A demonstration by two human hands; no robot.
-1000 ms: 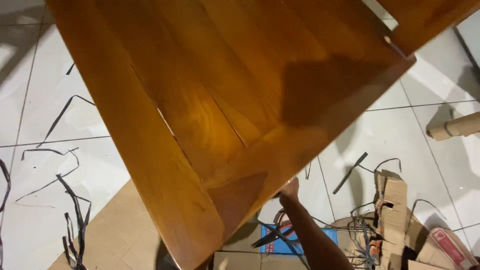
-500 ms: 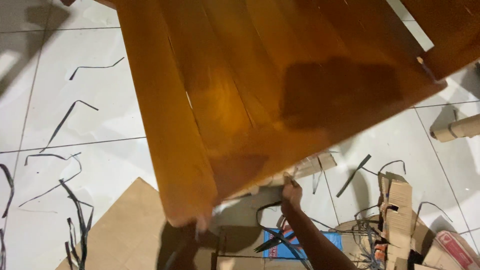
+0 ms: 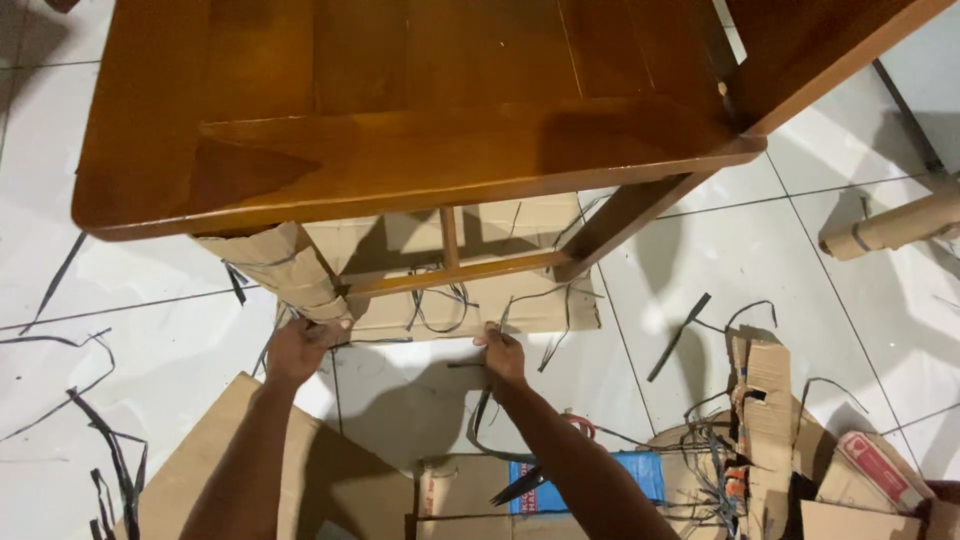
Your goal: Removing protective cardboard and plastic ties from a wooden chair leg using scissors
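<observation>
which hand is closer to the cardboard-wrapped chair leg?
Left. The left hand touches the bottom end of the cardboard-wrapped leg. The right hand is off to the side, at the lower edge of the cardboard sheet under the chair, among black straps.

White tiled floor: flat cardboard sheet, torn cardboard scraps, black strap bits, wooden chair w/ cardboard-wrapped legs.

White glossy floor tiles with dark grout lines, strewn with black strap offcuts and torn cardboard scraps.
</observation>
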